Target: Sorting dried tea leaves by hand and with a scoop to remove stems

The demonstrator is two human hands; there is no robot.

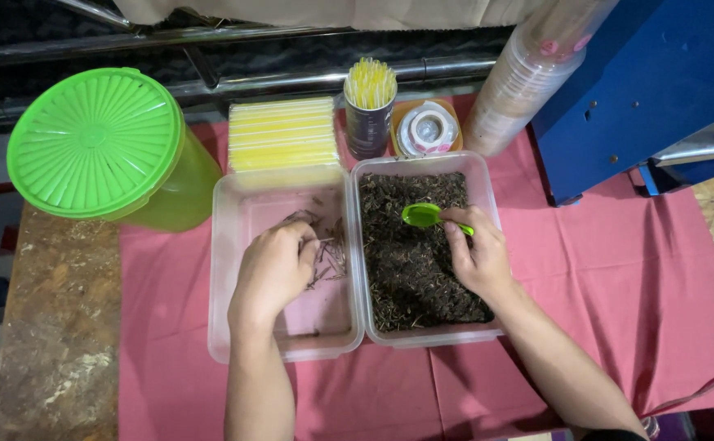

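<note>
So we've got two clear plastic tubs side by side on the pink cloth [602, 278], walls touching down the middle. Our right hand [478, 255] is over the right tub [487, 175], which is nearly full of dark dried leaves [410, 269], and it's pinching the handle of a small green scoop [427, 216] between thumb and fingers. The scoop's long axis runs roughly left-right with a slight tilt, bowl pointing left toward the shared wall, handle end buried in our grip. It sits just above the leaves in the upper half of that tub.

Our left hand [273, 273] is in the left tub [226, 245], fingers curled loosely together over a thin scatter of leaf bits [332, 253]; we can't tell if it's actually gripping any.

Room-wise: tight up top, with a yellow straw pack [282, 135], a cup of straws [369, 106], a tape roll [429, 131] and stacked cups [512, 98] just behind the tubs. A green-lidded jug [104, 147] sits left, a blue machine [642, 90] right. Open cloth on the right and the near side.
</note>
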